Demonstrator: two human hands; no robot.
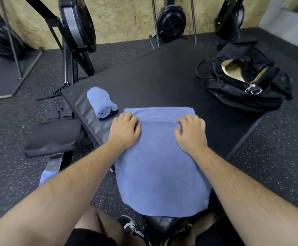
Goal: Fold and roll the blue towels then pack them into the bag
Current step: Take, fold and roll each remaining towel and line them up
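Rolling flat towel (160, 166) from 12 o'clock end; lopsided or loose roll the likely failure.
Bench (162, 77) under towel, 6 o'clock end overhanging, weight may drag it off; open bag (242, 93) at 2 o'clock; left hand (125, 130) and right hand (191, 132) clenched on its ridge; rolled towel (101, 102) at 10 o'clock near edge, easily knocked.

A gym — rowing machines (77, 23), speckled rubber floor (11, 174).
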